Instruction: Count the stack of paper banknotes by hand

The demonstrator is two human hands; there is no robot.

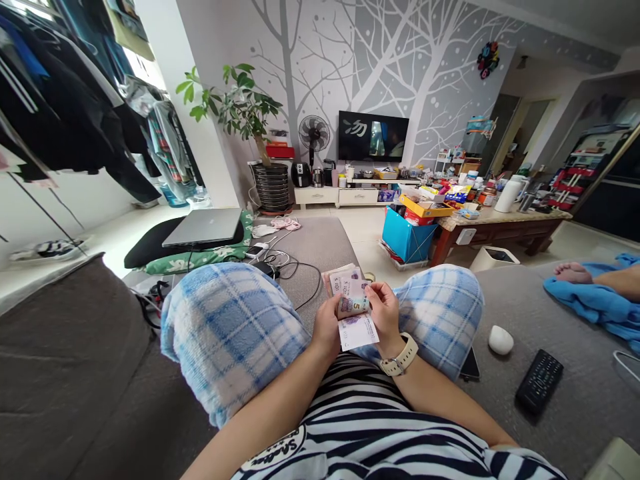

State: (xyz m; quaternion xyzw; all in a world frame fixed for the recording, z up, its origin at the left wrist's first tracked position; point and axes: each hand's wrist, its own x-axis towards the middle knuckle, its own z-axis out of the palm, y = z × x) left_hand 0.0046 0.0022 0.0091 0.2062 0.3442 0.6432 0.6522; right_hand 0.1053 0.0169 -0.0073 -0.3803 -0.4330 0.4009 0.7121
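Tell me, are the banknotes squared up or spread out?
Partly spread: the banknotes overlap unevenly between left hand and right hand, edges jutting out above and below.

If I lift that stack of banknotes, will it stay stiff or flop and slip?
The banknotes will likely flex easily and feel light, being thin paper. They may slide over one another, since their edges sit unevenly fanned. The pale note jutting out below the rest could droop or slip first.
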